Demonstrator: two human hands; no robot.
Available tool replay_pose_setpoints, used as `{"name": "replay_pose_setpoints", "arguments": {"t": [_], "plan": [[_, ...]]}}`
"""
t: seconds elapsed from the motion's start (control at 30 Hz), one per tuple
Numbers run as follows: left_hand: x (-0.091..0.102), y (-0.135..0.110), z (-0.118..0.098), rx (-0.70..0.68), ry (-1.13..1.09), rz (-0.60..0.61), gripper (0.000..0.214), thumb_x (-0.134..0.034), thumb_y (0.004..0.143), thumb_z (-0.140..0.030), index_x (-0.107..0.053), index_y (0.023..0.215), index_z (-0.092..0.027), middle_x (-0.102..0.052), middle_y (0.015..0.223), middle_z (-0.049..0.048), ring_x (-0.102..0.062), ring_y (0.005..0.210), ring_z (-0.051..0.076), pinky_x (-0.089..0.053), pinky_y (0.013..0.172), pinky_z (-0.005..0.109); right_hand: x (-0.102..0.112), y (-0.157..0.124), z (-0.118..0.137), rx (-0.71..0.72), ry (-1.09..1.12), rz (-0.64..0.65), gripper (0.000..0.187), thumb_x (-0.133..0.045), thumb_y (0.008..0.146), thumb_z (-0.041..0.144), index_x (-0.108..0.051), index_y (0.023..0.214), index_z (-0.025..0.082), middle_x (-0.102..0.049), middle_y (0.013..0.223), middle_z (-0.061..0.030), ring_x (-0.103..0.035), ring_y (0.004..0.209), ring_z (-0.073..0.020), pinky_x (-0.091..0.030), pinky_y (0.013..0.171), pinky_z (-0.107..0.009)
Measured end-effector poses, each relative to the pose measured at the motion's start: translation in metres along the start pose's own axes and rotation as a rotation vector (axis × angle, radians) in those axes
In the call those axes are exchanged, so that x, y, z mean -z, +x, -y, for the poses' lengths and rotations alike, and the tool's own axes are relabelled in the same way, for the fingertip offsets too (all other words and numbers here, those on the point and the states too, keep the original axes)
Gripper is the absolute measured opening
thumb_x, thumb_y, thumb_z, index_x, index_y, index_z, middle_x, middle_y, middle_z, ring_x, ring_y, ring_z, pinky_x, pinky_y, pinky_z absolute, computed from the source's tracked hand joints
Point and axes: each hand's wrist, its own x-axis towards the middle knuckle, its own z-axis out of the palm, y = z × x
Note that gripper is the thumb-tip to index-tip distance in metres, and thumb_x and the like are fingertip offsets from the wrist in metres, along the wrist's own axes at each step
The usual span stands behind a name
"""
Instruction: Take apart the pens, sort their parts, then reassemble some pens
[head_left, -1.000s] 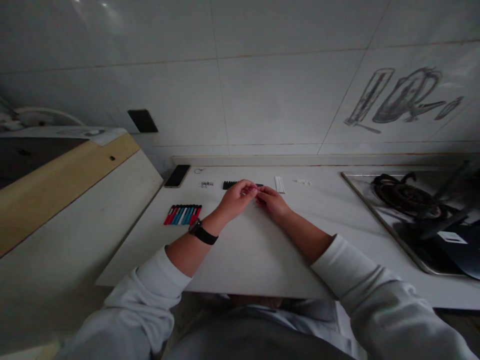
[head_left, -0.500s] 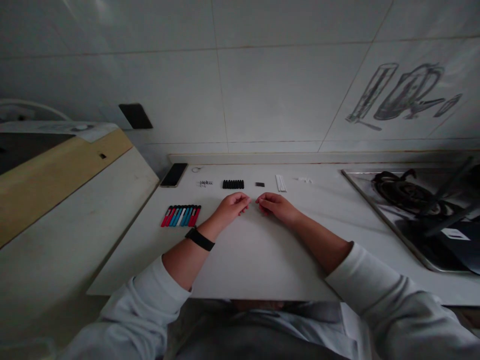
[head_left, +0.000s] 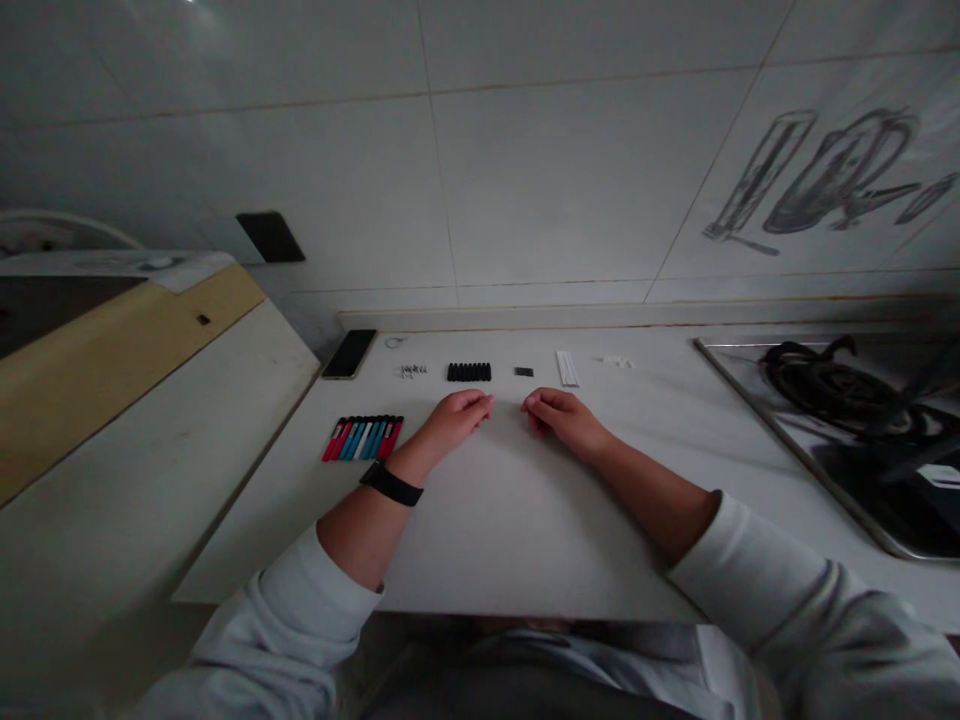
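My left hand point(head_left: 457, 418), with a dark band on its wrist, rests over the white countertop point(head_left: 510, 530), thumb and fingers pinched together. Across a small gap, my right hand point(head_left: 561, 415) has its fingers curled in a similar pinch. Anything inside either pinch is too small or hidden to make out. Just beyond the hands lie a row of short black cylinders point(head_left: 469, 372), a small dark stack of pieces point(head_left: 523, 372) and some thin white sticks point(head_left: 567, 368). Left of my left hand, red, blue and white pen-like tubes point(head_left: 363, 438) with black ends lie side by side.
Small metallic pieces point(head_left: 414, 371), a thin ring point(head_left: 395, 342) and a phone point(head_left: 350, 354) lie at the back left. Small white pieces point(head_left: 621, 362) sit back right. A gas stove point(head_left: 817, 450) borders the right side; a pale cabinet-like box point(head_left: 172, 420) stands left.
My hands have moved slightly apart, the right one shifting right. The camera view has shifted a little. The laid-out pieces stay in place.
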Motion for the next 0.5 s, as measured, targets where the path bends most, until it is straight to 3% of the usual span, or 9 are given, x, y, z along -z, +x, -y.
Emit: {"name": "replay_pose_setpoints", "arguments": {"t": [0.2, 0.5], "plan": [[0.0081, -0.0040, 0.0011, -0.128, 0.438, -0.004, 0.044, -0.053, 0.093, -0.054, -0.055, 0.066, -0.019, -0.046, 0.059, -0.0026, -0.043, 0.059, 0.014, -0.029, 0.058, 0.028, -0.0001, -0.0003, 0.0026, 0.057, -0.108, -0.043, 0.046, -0.062, 0.085, 0.066, -0.063, 0.071, 0.022, -0.053, 0.059, 0.0017, -0.044, 0.056, -0.0140, -0.033, 0.056, -0.029], [0.0042, -0.0060, 0.0023, -0.153, 0.584, 0.029, 0.039, -0.055, 0.094, -0.050, -0.058, 0.067, -0.021, -0.054, 0.062, -0.0011, -0.044, 0.058, 0.015, -0.024, 0.059, 0.029, 0.0002, -0.0001, -0.0002, 0.051, -0.163, -0.001, 0.044, -0.061, 0.087, 0.064, -0.064, 0.073, 0.022, -0.054, 0.061, 0.0014, -0.043, 0.058, -0.0145, -0.033, 0.058, -0.029]]}}
